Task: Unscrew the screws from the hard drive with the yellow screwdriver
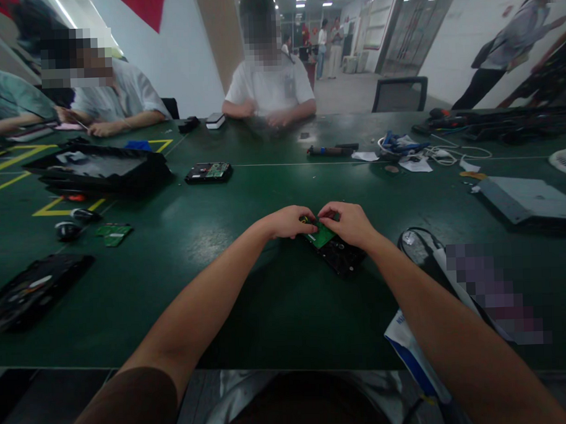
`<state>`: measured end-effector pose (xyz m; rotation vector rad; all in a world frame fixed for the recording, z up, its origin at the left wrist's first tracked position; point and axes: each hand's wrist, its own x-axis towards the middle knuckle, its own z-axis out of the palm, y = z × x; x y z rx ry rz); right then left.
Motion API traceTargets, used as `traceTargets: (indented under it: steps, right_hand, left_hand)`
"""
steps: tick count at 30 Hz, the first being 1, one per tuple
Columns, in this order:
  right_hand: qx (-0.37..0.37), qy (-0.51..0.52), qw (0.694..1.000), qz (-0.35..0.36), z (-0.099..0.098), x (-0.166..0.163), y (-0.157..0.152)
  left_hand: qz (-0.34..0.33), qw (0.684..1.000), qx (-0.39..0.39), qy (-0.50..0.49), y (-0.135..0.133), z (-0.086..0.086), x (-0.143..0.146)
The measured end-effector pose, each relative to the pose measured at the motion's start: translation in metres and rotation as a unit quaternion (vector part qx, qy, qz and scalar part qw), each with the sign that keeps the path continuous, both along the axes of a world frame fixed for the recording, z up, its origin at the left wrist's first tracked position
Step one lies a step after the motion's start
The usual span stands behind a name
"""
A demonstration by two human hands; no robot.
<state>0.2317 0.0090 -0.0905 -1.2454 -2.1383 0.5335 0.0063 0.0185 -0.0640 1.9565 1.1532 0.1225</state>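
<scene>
In front of me on the green table lies a black hard drive (pixel 343 257), set at a slant, with a green circuit board (pixel 321 236) on its far part. My left hand (pixel 293 222) has its fingers closed on the board's far left end; a small yellow-and-black bit shows between them. From the other side, my right hand (pixel 349 224) pinches at the board's top edge with thumb and forefinger. The fingertips of both hands nearly meet there, and they cover the far end of the drive.
Another drive (pixel 208 172) lies further off, near a black tray (pixel 100 166). To the left are a loose green board (pixel 114 234) and a black casing (pixel 37 288). Cables (pixel 404 145) and a grey metal box (pixel 528 198) lie to the right. A person (pixel 269 89) sits opposite.
</scene>
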Motion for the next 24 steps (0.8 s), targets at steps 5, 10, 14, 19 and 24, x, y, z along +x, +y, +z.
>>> traceTargets:
  steps: [5,10,14,19,24]
  right_hand:
    - [-0.003,-0.007,1.0,0.001,-0.0003,-0.0002,0.0005]
    - [-0.003,-0.009,1.0,0.006,-0.0008,0.0004,0.0011]
    - [0.017,-0.005,0.999,-0.027,-0.0011,0.0033,0.0031]
    - [0.018,-0.01,0.999,-0.025,-0.0031,0.0054,0.0046]
    - [0.035,-0.04,0.998,0.02,-0.0042,0.0037,0.0046]
  left_hand:
    - [-0.002,1.0,0.005,0.009,0.0006,-0.0007,-0.0002]
    - [-0.005,1.0,0.006,0.008,0.0005,0.0,-0.0007]
    - [-0.002,1.0,0.004,0.008,-0.001,0.0011,-0.0006]
    - [-0.002,1.0,0.004,0.002,-0.0016,0.0021,-0.0005]
    - [-0.011,1.0,0.006,-0.001,-0.0001,0.0007,-0.0014]
